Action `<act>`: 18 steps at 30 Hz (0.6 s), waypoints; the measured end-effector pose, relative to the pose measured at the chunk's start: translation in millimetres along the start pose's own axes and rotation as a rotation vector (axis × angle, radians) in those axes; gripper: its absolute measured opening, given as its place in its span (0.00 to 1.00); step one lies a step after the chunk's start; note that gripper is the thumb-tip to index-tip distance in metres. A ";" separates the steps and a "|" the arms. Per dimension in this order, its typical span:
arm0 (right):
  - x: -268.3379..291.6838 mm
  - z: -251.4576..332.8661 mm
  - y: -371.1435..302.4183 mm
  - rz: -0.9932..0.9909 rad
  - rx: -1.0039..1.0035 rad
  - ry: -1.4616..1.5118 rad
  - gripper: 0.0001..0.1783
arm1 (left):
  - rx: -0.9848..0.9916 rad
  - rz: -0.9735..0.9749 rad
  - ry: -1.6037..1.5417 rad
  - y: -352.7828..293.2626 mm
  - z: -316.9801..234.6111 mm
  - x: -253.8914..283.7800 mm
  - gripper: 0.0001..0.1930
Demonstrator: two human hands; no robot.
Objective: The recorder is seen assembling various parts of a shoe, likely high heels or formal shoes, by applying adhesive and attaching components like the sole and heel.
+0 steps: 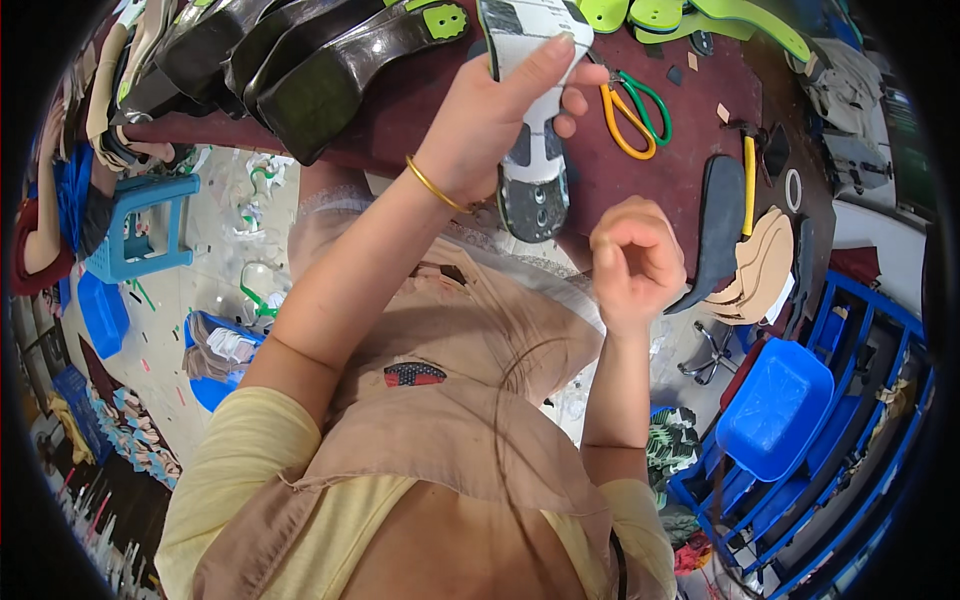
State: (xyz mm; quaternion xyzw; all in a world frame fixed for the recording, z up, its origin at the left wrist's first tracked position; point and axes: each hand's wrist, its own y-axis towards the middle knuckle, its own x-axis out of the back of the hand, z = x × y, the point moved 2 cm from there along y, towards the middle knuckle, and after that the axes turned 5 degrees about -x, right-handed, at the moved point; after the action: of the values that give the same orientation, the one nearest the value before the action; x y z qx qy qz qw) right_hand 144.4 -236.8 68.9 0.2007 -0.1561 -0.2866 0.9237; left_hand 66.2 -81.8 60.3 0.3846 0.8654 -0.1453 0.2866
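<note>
My left hand [490, 125], with a gold bangle at its wrist, grips a shoe insole [535, 190] above the near edge of the table. The insole is white with dark patterned patches and has a dark heel end pointing toward me. My left thumb lies along its face, with fingers behind it. To the right of the insole and apart from it, my right hand [640, 265] is raised with fingers curled and thumb drawn in. Whatever the right fingers pinch, if anything, is too small to make out.
On the dark red table [610, 190] lie yellow-and-green-handled scissors [635, 115], a yellow-handled hammer [748, 185], a dark sole [715, 230], tan insole pieces [758, 265], glossy black shoe forms [330, 80] and lime-green insoles [720, 20]. A blue basin [775, 410] sits on a blue rack.
</note>
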 end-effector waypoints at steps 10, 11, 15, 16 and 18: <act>-5.1 -1.6 -11.2 0.043 -0.489 -0.120 0.07 | -0.042 0.061 -0.057 1.1 -5.2 -3.6 0.19; -6.4 2.2 -8.8 0.040 -0.498 -0.157 0.06 | -0.046 0.060 -0.026 1.2 -4.9 -3.8 0.20; -5.8 14.8 2.7 0.204 -0.371 -0.404 0.04 | -0.015 0.089 0.104 -1.1 -9.2 -4.5 0.21; -5.3 15.6 5.9 0.251 -0.356 -0.440 0.03 | -0.027 0.090 0.104 -1.9 -8.5 -6.3 0.20; -4.9 14.4 10.2 0.338 -0.352 -0.495 0.03 | -0.054 0.090 0.105 -2.7 -4.9 -11.4 0.19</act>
State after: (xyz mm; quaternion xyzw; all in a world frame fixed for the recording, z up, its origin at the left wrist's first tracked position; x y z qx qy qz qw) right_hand 139.5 -230.2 85.3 -0.0662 -0.3547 -0.1921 0.9126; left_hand 68.5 -87.9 71.2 0.4223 0.8647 -0.0884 0.2571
